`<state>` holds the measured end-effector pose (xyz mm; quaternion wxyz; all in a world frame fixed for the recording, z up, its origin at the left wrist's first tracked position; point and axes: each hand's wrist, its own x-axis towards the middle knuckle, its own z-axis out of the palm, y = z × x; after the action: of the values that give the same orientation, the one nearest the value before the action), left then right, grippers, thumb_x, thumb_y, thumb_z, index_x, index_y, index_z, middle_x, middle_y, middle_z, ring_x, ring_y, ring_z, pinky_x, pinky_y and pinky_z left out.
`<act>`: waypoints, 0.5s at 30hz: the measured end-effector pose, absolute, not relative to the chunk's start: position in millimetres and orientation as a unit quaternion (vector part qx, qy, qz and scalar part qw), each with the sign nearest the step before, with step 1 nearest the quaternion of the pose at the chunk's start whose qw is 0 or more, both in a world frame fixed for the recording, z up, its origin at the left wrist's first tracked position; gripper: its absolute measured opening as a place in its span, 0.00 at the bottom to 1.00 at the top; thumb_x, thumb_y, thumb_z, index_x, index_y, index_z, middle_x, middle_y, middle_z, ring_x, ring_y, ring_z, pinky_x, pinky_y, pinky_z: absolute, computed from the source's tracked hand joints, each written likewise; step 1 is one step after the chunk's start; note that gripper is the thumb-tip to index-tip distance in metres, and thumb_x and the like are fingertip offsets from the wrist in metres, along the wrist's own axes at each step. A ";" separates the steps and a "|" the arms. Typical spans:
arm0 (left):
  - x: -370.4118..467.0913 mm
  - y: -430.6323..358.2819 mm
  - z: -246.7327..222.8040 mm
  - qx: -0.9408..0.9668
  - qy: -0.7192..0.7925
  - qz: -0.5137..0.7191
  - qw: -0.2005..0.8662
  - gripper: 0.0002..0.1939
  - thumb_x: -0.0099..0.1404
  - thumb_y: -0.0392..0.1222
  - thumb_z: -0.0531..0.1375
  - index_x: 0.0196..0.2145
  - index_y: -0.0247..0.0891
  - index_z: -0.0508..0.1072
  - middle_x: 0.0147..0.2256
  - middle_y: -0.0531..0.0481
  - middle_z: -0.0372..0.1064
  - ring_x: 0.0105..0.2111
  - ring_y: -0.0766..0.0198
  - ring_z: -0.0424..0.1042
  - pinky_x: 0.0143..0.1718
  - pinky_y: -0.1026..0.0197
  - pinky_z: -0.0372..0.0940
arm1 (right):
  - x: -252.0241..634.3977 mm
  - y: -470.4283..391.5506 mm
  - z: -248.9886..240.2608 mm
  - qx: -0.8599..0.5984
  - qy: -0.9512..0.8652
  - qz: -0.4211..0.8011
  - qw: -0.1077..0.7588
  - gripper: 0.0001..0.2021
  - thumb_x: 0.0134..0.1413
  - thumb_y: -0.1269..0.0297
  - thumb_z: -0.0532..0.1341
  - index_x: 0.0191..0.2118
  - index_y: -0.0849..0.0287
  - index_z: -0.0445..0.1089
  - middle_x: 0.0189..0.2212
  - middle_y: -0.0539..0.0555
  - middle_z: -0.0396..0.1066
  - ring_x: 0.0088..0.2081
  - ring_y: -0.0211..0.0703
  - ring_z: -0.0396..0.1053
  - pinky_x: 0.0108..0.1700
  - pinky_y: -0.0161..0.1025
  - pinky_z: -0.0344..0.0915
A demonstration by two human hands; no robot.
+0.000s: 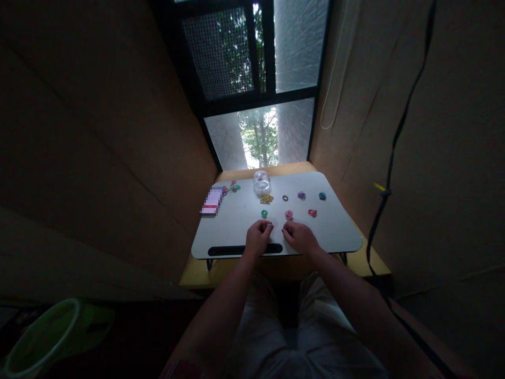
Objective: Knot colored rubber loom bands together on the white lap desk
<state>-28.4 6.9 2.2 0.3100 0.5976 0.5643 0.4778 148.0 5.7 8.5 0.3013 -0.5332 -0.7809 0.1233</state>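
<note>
My left hand (258,237) is closed in a pinch on a small green ring (269,225), which looks like a hair tie, above the front of the white table (232,226). Just to its right, my right hand (299,237) is also closed, its fingertips together; whatever they hold is too small to make out. Beyond the hands lie small ring-like piles: green (264,213), pink (289,215), red (312,212), yellow (267,199), purple (301,195) and blue (322,196). A single dark ring (285,198) lies among them.
A clear plastic jar (261,183) stands at the table's back. Mixed red and green rings (234,187) lie at the back left, beside a blurred-out phone-like slab (212,202). A black strip (226,251) runs along the front edge. A dark strap (390,158) hangs at right.
</note>
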 end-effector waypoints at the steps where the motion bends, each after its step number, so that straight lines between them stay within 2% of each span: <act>1: -28.2 6.7 2.4 0.597 0.565 0.478 0.312 0.13 0.58 0.49 0.60 0.32 0.36 0.74 0.23 0.56 0.62 0.24 0.69 0.60 0.27 0.66 0.57 | 148.1 5.7 8.6 -0.534 -0.780 0.124 0.301 0.08 0.56 0.63 0.56 0.29 0.57 0.69 0.24 0.50 0.71 0.26 0.38 0.63 0.30 0.35 0.51; 8: -27.7 4.9 4.7 0.592 0.566 0.475 0.321 0.13 0.58 0.50 0.61 0.31 0.36 0.73 0.22 0.56 0.64 0.24 0.69 0.61 0.27 0.66 0.58 | 148.1 6.6 7.9 -0.536 -0.780 0.124 0.299 0.08 0.56 0.63 0.56 0.29 0.57 0.69 0.24 0.50 0.70 0.26 0.38 0.64 0.30 0.34 0.50; 15: -29.6 5.7 6.2 0.584 0.549 0.496 0.334 0.16 0.65 0.53 0.53 0.33 0.37 0.72 0.29 0.51 0.72 0.28 0.67 0.68 0.32 0.64 0.63 | 148.4 6.5 7.5 -0.533 -0.782 0.122 0.300 0.07 0.56 0.64 0.55 0.28 0.57 0.67 0.23 0.50 0.69 0.26 0.38 0.63 0.30 0.34 0.50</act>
<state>-29.6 5.7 6.2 0.3344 0.5838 0.5490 0.4960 148.4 6.5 7.5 0.2997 -0.5328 -0.7820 0.1216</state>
